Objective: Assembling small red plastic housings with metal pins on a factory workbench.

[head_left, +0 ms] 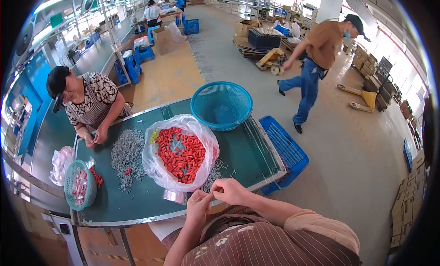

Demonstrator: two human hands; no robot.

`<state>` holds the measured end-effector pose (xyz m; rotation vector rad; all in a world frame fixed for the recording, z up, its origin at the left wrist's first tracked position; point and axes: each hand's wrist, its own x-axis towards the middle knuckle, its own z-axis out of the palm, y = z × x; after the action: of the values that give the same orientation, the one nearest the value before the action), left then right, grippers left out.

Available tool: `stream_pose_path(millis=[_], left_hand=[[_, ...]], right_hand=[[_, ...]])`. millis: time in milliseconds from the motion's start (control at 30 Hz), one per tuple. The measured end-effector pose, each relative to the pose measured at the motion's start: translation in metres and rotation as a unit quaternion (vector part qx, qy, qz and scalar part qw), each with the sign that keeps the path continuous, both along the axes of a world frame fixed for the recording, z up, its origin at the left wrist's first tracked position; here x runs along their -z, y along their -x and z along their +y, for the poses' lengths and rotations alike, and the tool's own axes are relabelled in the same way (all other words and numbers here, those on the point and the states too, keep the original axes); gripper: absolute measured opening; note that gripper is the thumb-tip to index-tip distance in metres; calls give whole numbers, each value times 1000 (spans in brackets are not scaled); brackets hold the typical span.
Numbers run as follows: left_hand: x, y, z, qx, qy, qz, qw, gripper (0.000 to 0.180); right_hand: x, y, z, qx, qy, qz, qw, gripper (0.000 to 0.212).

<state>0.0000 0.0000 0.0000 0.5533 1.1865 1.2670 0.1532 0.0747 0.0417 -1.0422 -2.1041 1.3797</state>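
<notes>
My left hand (199, 207) and my right hand (230, 191) meet over the near edge of the green-topped table (238, 147). Both are closed, fingertips pinched together; whatever lies between them is too small to make out. Just beyond them stands a clear plastic bag (154, 167), its mouth spread wide, full of small red cylindrical pieces (190, 152) with some grey ones among them. Loose grey screw-like pieces (215, 172) lie between the bag and my right hand. Next to my left hand, a small clear packet (174, 196) rests at the table edge.
A heap of grey pieces (128, 151) lies left of the bag, near a co-worker (94, 98) with both hands together. A teal basket (222, 124) stands at the back; a smaller green basket (91, 188) holds packets. A blue crate (286, 149) sits right. Another person (316, 60) walks beyond.
</notes>
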Motion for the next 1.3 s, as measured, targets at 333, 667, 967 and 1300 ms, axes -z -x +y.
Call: stream_pose_path(millis=[333, 667, 967, 1300], left_hand=[[-4, -5, -2, -31, -11, 6, 999, 10], [11, -8, -1, -65, -19, -44, 997, 7], [-4, -7, -1, 38, -18, 144, 989, 6], [8, 12, -6, -59, 52, 84, 993, 7]], right_hand=[[3, 0, -5, -37, -95, 7, 995, 12], [17, 4, -8, -48, -241, 24, 969, 13], [4, -6, 12, -50, -234, 52, 969, 15], [23, -7, 18, 5, -30, 55, 998, 13]])
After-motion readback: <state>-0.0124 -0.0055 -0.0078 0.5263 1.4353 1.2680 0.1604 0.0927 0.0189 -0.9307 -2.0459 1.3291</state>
